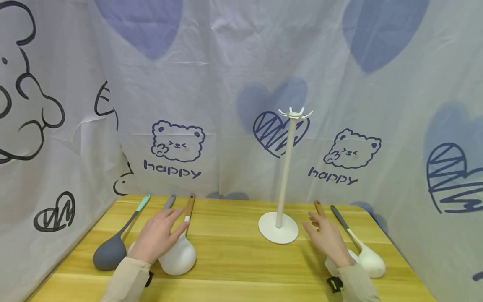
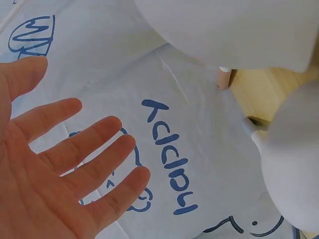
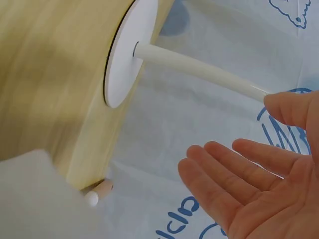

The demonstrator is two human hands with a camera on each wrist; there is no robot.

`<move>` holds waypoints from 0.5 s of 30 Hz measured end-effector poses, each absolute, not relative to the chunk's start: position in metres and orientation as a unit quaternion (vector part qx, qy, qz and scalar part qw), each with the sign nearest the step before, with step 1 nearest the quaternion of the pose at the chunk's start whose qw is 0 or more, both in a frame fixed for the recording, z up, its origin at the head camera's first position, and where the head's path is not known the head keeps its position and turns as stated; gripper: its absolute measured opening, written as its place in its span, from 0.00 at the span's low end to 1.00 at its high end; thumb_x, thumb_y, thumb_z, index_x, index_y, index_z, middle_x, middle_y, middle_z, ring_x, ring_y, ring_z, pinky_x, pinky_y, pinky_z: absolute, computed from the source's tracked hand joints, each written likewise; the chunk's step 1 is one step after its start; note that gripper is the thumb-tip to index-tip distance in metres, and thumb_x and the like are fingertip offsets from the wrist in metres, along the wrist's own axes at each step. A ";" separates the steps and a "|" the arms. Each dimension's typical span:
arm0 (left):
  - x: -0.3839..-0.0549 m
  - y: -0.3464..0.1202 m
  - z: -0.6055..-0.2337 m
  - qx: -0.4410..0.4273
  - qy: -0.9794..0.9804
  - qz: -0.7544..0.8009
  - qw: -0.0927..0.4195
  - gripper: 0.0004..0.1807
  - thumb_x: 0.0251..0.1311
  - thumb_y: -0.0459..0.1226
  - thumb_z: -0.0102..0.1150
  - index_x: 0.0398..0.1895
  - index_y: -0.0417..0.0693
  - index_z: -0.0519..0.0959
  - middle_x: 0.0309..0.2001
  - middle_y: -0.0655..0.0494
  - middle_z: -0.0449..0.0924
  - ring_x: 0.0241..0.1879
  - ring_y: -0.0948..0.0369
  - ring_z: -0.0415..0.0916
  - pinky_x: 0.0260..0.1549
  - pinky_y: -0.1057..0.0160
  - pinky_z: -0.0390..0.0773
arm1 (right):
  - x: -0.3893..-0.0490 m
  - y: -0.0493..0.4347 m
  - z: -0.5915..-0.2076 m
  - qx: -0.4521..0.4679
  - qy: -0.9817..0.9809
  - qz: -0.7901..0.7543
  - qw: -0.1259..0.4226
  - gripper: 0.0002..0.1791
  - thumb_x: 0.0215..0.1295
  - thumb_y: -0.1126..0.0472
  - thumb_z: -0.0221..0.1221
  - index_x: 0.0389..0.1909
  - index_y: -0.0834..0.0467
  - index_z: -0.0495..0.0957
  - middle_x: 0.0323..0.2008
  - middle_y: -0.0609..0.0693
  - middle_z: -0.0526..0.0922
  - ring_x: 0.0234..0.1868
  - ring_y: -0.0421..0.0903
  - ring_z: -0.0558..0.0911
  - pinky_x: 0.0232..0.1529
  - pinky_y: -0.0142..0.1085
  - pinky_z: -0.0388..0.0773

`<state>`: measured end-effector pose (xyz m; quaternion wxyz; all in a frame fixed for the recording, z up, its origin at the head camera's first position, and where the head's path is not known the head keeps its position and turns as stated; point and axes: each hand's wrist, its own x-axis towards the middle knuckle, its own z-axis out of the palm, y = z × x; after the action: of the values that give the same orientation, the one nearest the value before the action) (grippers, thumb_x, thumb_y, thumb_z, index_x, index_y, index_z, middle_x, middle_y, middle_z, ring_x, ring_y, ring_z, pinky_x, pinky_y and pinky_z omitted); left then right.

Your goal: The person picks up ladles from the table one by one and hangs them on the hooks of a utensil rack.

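My left hand (image 1: 156,235) hovers over the ladles on the left, its fingers spread and holding nothing. Beneath it lie a white ladle (image 1: 178,258) with a wooden handle and another with a grey-blue handle (image 1: 170,202), mostly hidden. Left of them is a dark grey ladle (image 1: 110,253) with a mint handle end. On the right, my right hand (image 1: 328,235) has its fingers extended, with nothing in them. It partly covers a utensil with a wooden handle (image 1: 319,208). Beside that lies a white ladle (image 1: 371,262) with a dark grey handle.
Between the hands, towards the back, stands a white rack (image 1: 285,176) with hooks on top and a round base (image 1: 268,228). Everything lies on a wooden table (image 1: 234,268). A printed cloth (image 1: 234,167) hangs behind it and along both sides.
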<state>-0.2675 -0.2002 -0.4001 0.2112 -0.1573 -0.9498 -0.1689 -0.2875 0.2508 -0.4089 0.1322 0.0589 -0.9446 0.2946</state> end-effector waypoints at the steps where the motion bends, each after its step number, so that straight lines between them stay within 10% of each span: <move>1: -0.267 -0.199 -0.400 -0.157 -0.950 -0.170 0.212 0.26 0.69 0.51 0.54 0.63 0.45 0.75 0.57 0.41 0.79 0.55 0.41 0.77 0.51 0.39 0.78 | -0.289 0.249 -0.408 0.057 -0.944 0.297 0.135 0.30 0.73 0.49 0.53 0.67 0.65 0.67 0.59 0.68 0.77 0.56 0.64 0.80 0.57 0.57 0.77; 15: -0.273 -0.190 -0.397 -0.147 -0.952 -0.193 0.186 0.24 0.70 0.50 0.53 0.61 0.45 0.77 0.57 0.43 0.80 0.54 0.42 0.78 0.52 0.40 0.78 | -0.319 0.228 -0.388 0.050 -0.930 0.333 0.148 0.27 0.73 0.51 0.52 0.66 0.62 0.70 0.56 0.62 0.81 0.54 0.61 0.81 0.56 0.54 0.78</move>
<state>-0.2732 -0.1903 -0.3971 0.1862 -0.1474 -0.9521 -0.1927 -0.3190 0.2278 -0.3884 0.1480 0.0500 -0.9297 0.3334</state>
